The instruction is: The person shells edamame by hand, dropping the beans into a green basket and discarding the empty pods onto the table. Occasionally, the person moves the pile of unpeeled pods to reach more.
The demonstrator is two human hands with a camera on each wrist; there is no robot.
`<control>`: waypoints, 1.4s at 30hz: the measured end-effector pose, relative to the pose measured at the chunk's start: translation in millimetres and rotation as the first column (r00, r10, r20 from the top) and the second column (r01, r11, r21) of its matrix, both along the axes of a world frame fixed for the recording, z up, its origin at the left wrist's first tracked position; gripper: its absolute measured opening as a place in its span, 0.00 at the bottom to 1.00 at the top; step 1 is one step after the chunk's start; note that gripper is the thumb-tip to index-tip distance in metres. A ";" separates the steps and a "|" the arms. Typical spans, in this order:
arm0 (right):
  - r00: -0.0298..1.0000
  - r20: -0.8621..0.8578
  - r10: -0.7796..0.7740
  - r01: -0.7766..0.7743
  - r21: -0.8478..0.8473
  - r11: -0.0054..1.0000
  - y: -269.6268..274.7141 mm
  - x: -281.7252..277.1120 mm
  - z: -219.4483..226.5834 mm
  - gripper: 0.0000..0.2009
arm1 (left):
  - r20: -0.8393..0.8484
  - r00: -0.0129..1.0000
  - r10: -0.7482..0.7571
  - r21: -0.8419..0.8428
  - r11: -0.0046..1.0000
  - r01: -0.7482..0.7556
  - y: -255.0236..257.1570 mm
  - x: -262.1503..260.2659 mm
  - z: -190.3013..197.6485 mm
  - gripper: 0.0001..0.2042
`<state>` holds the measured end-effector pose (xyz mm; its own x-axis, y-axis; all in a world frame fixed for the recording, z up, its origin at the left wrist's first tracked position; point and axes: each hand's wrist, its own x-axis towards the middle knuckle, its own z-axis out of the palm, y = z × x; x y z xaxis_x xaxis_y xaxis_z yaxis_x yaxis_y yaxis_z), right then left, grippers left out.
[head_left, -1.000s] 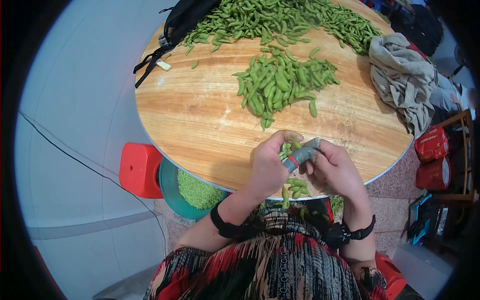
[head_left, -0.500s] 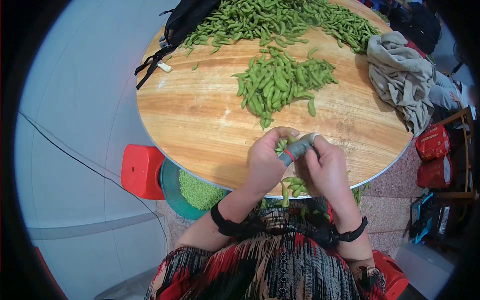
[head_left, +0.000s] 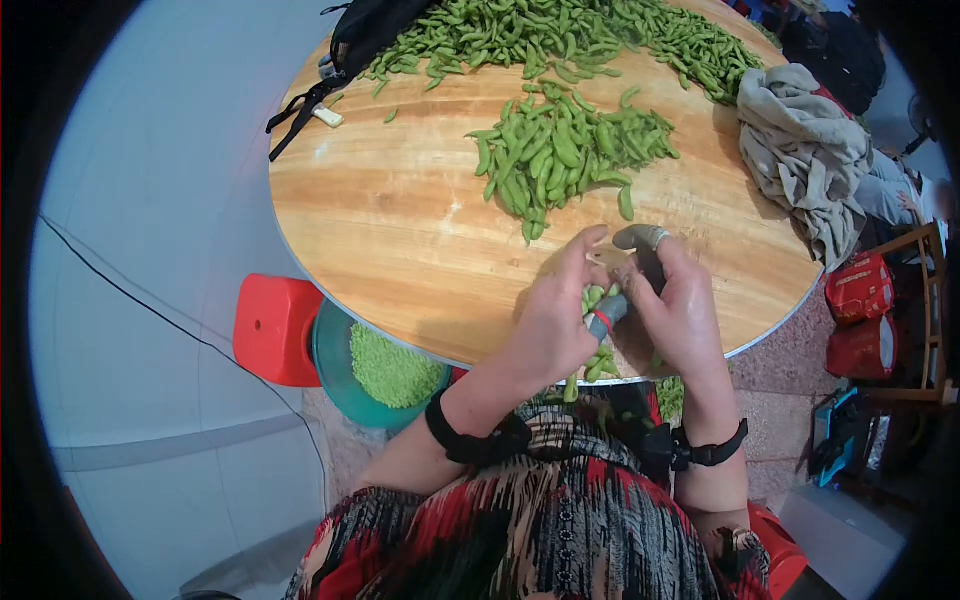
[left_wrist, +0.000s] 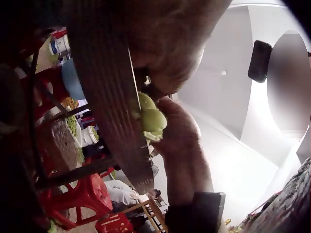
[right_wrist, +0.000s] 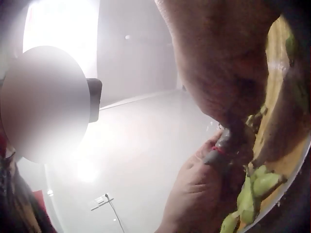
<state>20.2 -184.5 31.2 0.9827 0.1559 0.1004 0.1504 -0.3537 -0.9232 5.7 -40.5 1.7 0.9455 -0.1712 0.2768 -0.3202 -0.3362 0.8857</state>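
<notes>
My left hand (head_left: 550, 318) is curled around green soybeans (head_left: 595, 297) near the table's front edge. Its thumb wears a grey cover (head_left: 603, 318) with a red band. Close beside it on the right is my right hand (head_left: 683, 305), its index finger in a grey cover (head_left: 640, 238) and parted from the thumb. Shadow and the fingers themselves hide much of the space between the hands. Below them, a few soybean pods (head_left: 602, 365) lie at the table edge; the right wrist view shows these pods (right_wrist: 257, 189) up close.
A small heap of pods (head_left: 560, 150) lies beyond my hands, with a larger pile (head_left: 520, 40) behind. A black bag (head_left: 375, 40) and a grey cloth (head_left: 805, 150) flank them. Below left, a green basin (head_left: 335, 365) of shelled beans stands by a red stool (head_left: 270, 330).
My fingertips, close together before, have separated. My right index finger has lifted away from its thumb, and my left thumb has dropped lower. The pod heap is unchanged.
</notes>
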 end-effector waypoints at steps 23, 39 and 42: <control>0.697 -0.381 0.607 -0.701 -0.186 0.689 -35.0 -1.8 29.7 0.08 | -0.102 0.912 -0.398 0.139 0.902 0.409 28.1 -11.9 7.2 0.12; 0.959 -0.256 0.120 -0.068 0.203 0.977 2.1 6.2 -9.0 0.10 | -0.463 0.776 -0.429 -0.810 0.560 -0.174 18.8 9.2 2.1 0.07; 0.929 -0.333 0.159 -0.078 0.243 0.967 2.2 -1.6 -4.0 0.09 | -0.450 0.781 -0.434 -0.808 0.571 -0.148 21.8 10.8 -3.4 0.04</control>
